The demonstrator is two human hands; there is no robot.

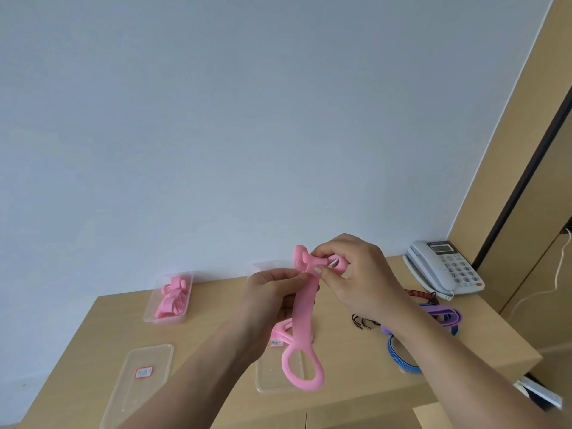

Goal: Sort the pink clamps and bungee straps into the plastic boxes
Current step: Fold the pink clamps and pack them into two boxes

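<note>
pinching a pink clamp (305, 308), left hand (269, 292), right hand (356, 274)

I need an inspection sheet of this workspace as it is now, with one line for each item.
Surface: light wooden table.
Job's things: far box holds pink clamps; centre box is partly hidden by the arms; clear lid with a red label lies near left; pink strap and clamp are held in the air; bungee straps lie loose at right.
Clutter: telephone at the far right corner.
Hands: left hand pinches the pink strap's top; right hand grips the clamp.
Cables: white cable hangs by the right panel.
Surroundings: pale wall behind; wooden panel at right.
</note>
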